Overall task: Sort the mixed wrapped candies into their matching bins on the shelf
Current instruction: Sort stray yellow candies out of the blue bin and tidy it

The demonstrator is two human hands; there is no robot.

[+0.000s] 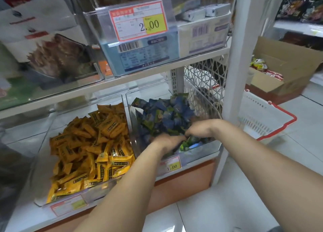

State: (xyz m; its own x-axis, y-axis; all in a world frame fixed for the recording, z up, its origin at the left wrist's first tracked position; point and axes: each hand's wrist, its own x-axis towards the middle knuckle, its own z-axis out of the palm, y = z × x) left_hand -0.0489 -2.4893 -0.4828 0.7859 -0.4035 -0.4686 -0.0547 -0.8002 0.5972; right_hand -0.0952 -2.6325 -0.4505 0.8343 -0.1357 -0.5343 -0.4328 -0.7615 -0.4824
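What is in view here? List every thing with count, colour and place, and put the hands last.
yellow candies: many, yellow-orange, piled in the left bin
blue candies: many, blue and green, piled in the right bin
left bin: one, clear, lower shelf
right bin: one, clear, lower shelf, beside the left bin
large price tag: one, white, red-edged, upper shelf front
small price tags: two, one on each lower bin's front
shopping basket: one, white, red handle, floor right of the shelf
cardboard box: one, brown, open, far right
left hand: one, among the blue candies, fingers hidden
right hand: one, beside it, fingers hidden
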